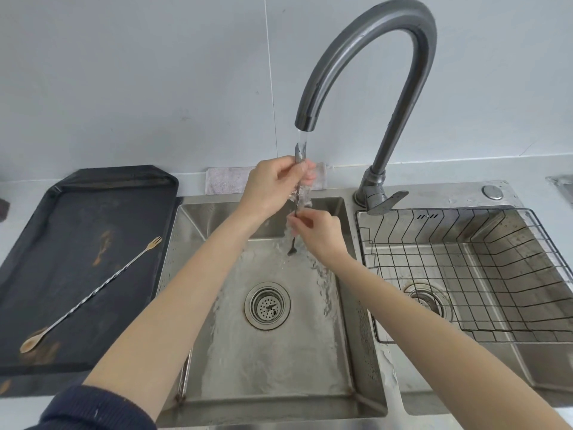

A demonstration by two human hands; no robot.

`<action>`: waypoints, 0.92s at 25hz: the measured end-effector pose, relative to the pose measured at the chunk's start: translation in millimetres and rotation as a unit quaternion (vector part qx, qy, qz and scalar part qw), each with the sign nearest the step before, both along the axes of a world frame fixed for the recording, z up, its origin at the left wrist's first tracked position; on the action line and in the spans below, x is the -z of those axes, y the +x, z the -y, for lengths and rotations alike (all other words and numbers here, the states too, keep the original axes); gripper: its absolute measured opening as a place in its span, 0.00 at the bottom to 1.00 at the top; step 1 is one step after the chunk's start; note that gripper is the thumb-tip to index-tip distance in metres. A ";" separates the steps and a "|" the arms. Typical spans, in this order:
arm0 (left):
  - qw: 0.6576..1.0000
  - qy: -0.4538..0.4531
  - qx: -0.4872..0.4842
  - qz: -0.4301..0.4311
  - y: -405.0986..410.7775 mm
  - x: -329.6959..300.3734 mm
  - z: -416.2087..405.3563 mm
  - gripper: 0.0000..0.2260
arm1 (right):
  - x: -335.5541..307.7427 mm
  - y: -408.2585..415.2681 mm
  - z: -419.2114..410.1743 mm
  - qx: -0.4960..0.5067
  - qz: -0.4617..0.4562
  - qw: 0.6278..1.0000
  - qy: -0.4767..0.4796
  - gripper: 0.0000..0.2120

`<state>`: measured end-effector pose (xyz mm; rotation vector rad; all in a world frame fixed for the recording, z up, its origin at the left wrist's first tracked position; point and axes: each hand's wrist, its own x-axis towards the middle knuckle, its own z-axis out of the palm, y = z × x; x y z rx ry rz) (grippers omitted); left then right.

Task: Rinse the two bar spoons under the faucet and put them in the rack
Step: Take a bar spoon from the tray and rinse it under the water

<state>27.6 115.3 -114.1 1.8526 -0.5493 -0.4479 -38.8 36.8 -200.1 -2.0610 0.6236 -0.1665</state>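
Stainless-steel double sink (347, 361) set in the counter, with a tall curved grey gooseneck faucet (400, 72) running water into the left basin. Black wire dish rack (465, 262) sits in the right basin. Flat black rectangular tray (55, 274) lies on the counter left of the sink, carrying a long twisted-stem bar spoon with a gold bowl and fork end (93, 293). Left hand (273, 184) pinches the upper end of a second, silver twisted-stem bar spoon (296, 209), held upright in the stream; right hand (316, 234) pinches its stem lower down. Pale folded cloth (226, 181) lies behind the basin.
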 end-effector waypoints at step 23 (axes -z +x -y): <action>0.924 -0.128 -0.234 -0.274 29.0 91.6 -71.6 0.06 | 85.1 -40.1 16.2 -0.065 -0.265 0.960 -0.063 0.11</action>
